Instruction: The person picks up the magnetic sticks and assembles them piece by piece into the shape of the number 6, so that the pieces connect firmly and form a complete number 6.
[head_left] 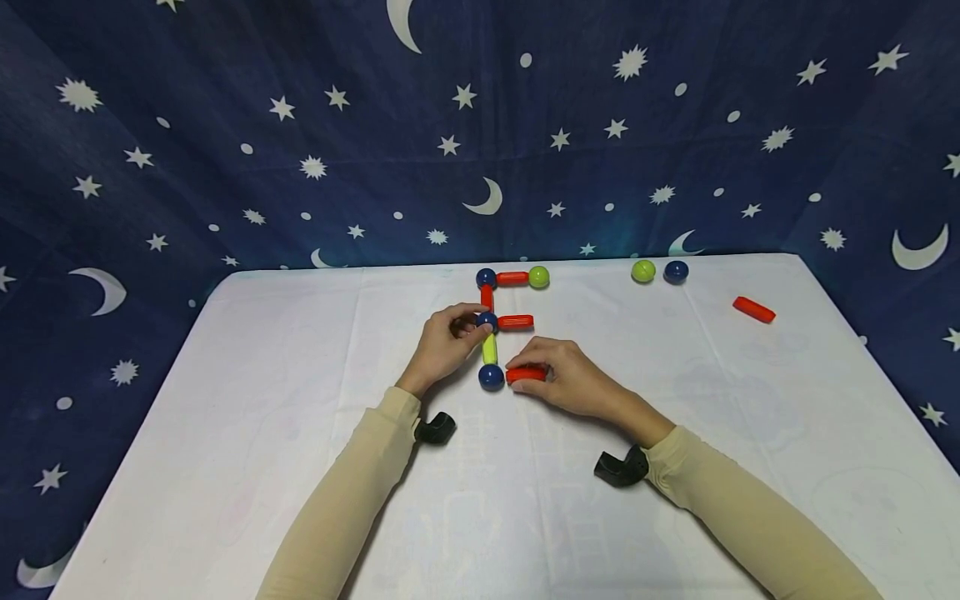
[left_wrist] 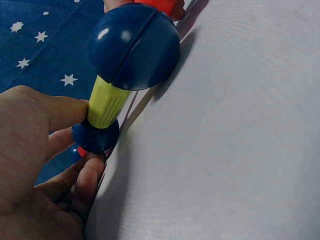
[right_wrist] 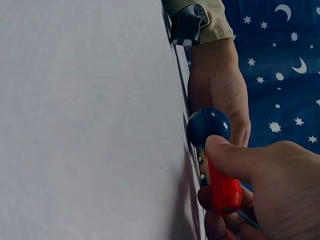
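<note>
Here, the right hand (head_left: 568, 375) pinches a red rod (head_left: 527, 375) beside the near ball (head_left: 491, 377); the left hand (head_left: 442, 348) clasps the middle ball (head_left: 487, 319). I'd align the rod squarely.

On the table (head_left: 247, 467), a back ball (head_left: 486, 278), middle ball (head_left: 487, 321) and front ball (head_left: 491, 377) line up from back to front, with linking sticks (head_left: 490, 350) between. Right of the back ball come a side stick (head_left: 513, 278) and end ball (head_left: 538, 277), and right of the middle ball a branch stick (head_left: 516, 322). The left hand (head_left: 444, 343) is at the middle ball's left, the right hand (head_left: 573, 379) around a held stick (head_left: 527, 375) just right of the front ball; farther right lie two balls (head_left: 643, 271), then a lone stick (head_left: 753, 309) farther forward.
</note>
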